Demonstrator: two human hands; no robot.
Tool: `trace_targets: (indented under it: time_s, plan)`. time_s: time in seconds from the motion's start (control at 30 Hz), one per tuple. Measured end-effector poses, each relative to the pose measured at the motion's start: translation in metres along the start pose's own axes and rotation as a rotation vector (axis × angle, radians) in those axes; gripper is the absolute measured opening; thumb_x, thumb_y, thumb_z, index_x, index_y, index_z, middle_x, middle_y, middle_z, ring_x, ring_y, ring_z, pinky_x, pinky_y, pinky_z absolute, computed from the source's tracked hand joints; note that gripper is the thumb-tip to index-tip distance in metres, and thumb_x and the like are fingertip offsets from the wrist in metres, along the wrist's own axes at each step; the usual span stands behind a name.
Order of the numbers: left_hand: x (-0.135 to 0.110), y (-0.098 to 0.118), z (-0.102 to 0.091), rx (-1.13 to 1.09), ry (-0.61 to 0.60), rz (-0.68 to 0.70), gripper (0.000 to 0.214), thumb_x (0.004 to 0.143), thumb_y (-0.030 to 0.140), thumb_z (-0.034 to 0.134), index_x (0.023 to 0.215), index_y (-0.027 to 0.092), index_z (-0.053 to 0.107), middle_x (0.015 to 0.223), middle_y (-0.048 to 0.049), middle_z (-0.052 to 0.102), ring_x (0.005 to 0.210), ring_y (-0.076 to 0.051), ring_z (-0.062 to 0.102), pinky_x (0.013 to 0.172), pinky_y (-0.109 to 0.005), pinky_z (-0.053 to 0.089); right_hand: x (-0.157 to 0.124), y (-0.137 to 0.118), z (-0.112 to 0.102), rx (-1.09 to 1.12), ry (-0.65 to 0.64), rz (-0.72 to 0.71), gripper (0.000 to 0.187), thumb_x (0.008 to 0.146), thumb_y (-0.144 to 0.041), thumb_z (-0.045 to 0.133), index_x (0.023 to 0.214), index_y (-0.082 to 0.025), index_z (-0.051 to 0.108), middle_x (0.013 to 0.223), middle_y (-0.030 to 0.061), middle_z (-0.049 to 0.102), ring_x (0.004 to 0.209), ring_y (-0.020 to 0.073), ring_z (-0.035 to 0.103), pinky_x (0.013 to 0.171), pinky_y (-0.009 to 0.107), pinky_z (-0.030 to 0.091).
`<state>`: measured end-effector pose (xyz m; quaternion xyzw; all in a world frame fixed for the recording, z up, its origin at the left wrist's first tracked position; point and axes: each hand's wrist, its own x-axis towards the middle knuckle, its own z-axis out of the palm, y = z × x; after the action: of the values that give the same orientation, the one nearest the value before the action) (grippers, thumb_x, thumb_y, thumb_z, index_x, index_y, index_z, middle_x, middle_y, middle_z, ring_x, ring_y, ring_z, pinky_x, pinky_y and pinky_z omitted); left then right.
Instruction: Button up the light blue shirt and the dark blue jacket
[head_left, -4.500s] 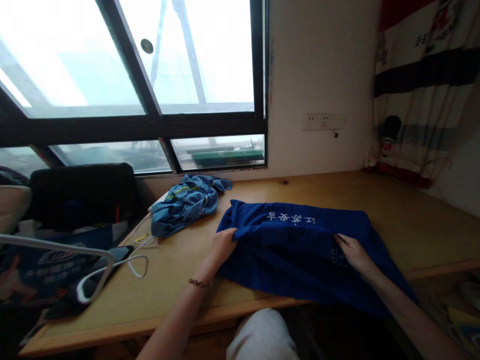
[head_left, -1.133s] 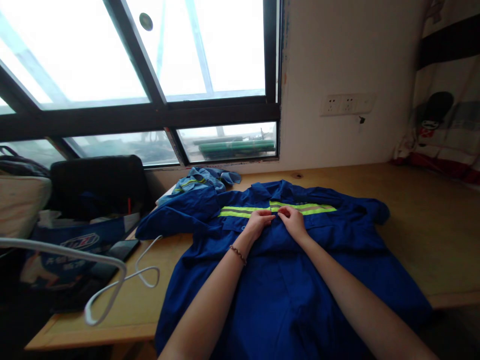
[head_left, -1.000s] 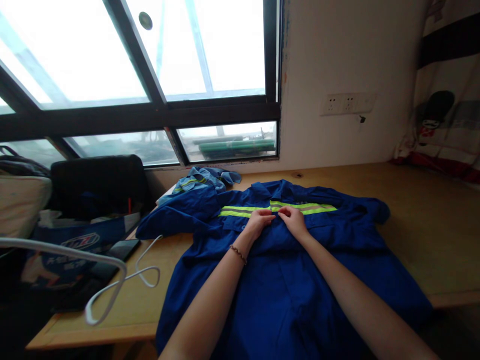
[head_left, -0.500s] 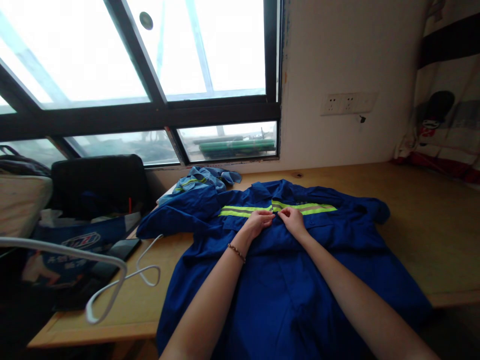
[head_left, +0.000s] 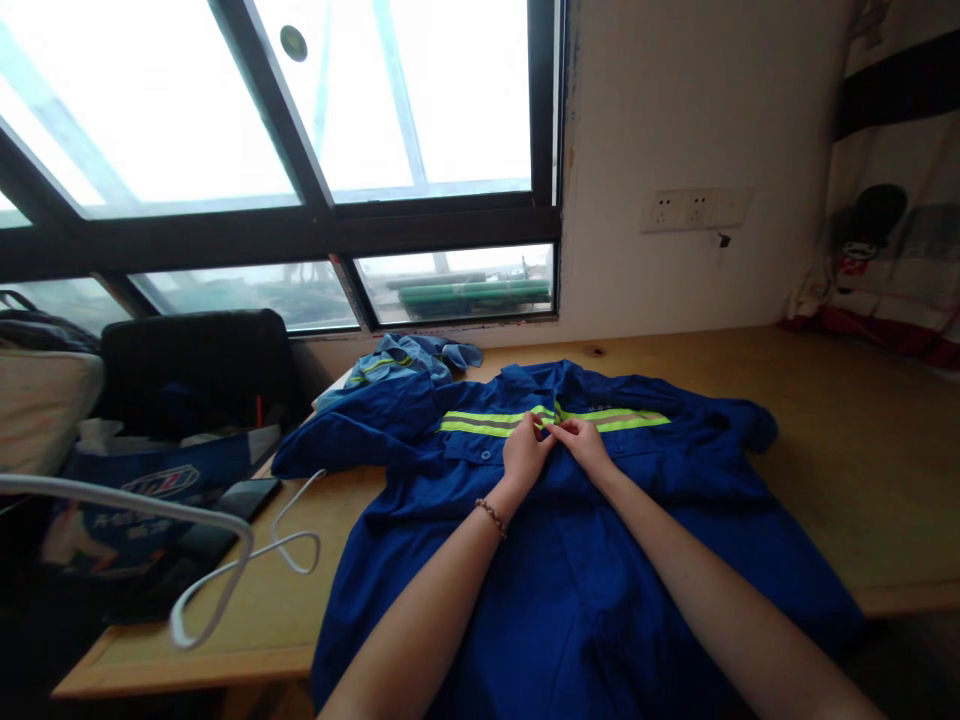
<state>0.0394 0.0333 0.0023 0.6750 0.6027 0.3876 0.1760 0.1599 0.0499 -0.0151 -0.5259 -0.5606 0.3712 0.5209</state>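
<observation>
Wooden desk (head_left: 862, 470): runs under and to both sides of the grip; its bare top stretches far to the right of the hands.
Blue work jacket (head_left: 570, 590): spread flat on the desk, front up, collar just beyond the grip and hem hanging over the near edge; one sleeve lies out to the left of the hands, the other to the right.
Black bag (head_left: 195, 370): well to the left of the grip, against the window.
Light blue garment (head_left: 405, 362): crumpled, beyond and left of the grip, touching the jacket's left shoulder.
White hanger (head_left: 135, 498): left of the grip and nearer the person, its hook beside the left sleeve.
Reflective stripe (head_left: 480, 423): yellow-green band across the chest, running left and right straight through the grip.
Front opening: long axis runs from the grip back toward the person, between the two forearms; both hands sit at its upper end, equally near.
Left hand (head_left: 525, 455): fingertips pinched together on the jacket's front edge at the stripe.
Right hand (head_left: 589, 447): fingertips likewise closed on the facing edge, touching the left hand's.
Bracelet (head_left: 491, 516): on the left wrist, just behind the grip.
</observation>
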Motion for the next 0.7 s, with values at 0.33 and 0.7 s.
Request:
trace_targets:
  time_s: [0.33, 0.7]
  plan:
    - [-0.008, 0.005, -0.001, 0.288, -0.039, -0.029, 0.052, 0.068, 0.063, 0.045, 0.086, 0.016, 0.055, 0.083, -0.0130, 0.057, 0.085, -0.027, 0.053, 0.071, -0.031, 0.036, 0.001, 0.005, -0.002, 0.141, 0.035, 0.053, 0.029, 0.062, -0.042, 0.055, 0.056, -0.014, 0.057, 0.050, -0.0008, 0.055, 0.048, 0.0119, 0.048, 0.045, 0.022, 0.035]
    - [-0.012, -0.003, -0.023, 0.310, -0.368, -0.097, 0.057, 0.069, 0.053, 0.051, 0.115, 0.020, 0.047, 0.132, -0.0160, 0.033, 0.121, -0.043, 0.016, 0.088, -0.062, 0.012, 0.013, -0.011, -0.027, 0.653, 0.348, 0.177, 0.023, 0.056, -0.030, 0.064, 0.072, -0.014, 0.061, 0.071, 0.0050, 0.066, 0.065, 0.0195, 0.062, 0.061, 0.033, 0.051]
